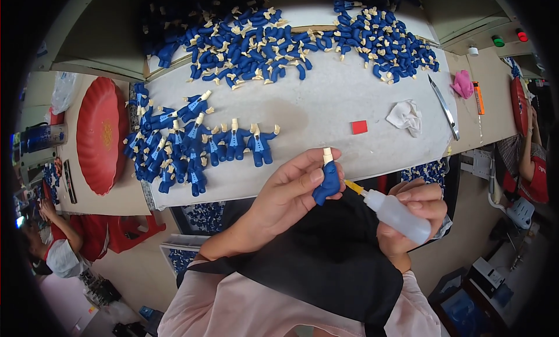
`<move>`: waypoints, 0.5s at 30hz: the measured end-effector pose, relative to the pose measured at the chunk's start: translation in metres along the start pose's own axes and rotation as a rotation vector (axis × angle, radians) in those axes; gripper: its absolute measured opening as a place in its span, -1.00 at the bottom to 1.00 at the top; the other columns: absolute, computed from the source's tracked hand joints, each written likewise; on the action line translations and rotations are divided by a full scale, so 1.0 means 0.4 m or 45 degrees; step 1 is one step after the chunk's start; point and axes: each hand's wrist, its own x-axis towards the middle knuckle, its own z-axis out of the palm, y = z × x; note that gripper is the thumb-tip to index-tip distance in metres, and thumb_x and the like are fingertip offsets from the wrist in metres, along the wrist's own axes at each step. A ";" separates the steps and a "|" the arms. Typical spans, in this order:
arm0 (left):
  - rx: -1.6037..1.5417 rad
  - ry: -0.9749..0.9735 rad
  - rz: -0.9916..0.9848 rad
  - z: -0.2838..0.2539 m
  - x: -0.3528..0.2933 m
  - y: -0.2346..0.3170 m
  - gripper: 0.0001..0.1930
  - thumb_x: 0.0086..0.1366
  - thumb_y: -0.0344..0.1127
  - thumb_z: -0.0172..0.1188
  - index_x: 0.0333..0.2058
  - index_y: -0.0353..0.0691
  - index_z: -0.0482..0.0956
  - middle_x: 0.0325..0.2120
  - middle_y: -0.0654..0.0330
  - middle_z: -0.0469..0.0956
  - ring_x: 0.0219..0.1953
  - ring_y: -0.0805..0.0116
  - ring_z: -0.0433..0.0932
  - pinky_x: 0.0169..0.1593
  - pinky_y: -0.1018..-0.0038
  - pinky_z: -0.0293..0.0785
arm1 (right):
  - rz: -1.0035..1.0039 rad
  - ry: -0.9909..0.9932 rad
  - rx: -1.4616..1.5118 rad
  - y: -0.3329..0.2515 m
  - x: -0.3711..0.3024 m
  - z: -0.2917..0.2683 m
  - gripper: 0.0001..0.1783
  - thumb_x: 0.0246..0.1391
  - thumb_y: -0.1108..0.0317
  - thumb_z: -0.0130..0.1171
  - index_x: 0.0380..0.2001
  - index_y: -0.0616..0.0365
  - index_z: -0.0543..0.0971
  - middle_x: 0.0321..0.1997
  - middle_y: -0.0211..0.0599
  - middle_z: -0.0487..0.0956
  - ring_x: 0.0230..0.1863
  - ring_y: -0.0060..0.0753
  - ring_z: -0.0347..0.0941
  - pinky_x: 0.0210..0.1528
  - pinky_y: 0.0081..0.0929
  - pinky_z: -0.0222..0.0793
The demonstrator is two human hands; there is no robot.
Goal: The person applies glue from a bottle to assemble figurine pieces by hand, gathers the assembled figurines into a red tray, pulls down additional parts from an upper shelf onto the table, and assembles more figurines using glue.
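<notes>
Between the thumb and fingers of my left hand (pixel 285 188) is a small blue figurine body (pixel 329 180) with a cream neck peg, held upright above the table's front edge. My right hand (pixel 416 206) is wrapped round a translucent squeeze bottle (pixel 402 215). The bottle's yellow nozzle (pixel 354 187) points at the figurine's side; whether the tip touches it I cannot tell. To the left on the white work surface lie several headless blue figurines (pixel 233 140) with cream hands and neck pegs. Loose blue arms (pixel 250 46) with cream hands are heaped along the back.
A red square (pixel 360 127), a crumpled white tissue (pixel 404 117) and metal tweezers (pixel 443 107) lie on the right. Beyond are pink putty-like material (pixel 463 84) and an orange-handled tool (pixel 478 98). A red scalloped tray (pixel 99 136) stands left. Other people work at both sides.
</notes>
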 end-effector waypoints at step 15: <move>0.014 -0.098 0.014 -0.007 -0.002 0.001 -0.65 0.20 -0.38 -0.08 -0.04 -0.32 0.23 -0.26 0.20 0.36 -0.23 0.46 0.37 -0.15 0.55 0.32 | -0.249 -0.286 -0.044 0.002 0.006 -0.003 -0.49 -0.43 0.42 0.38 -0.34 0.22 0.34 -0.40 -0.22 0.31 -0.51 -0.48 0.29 -0.58 -0.66 0.27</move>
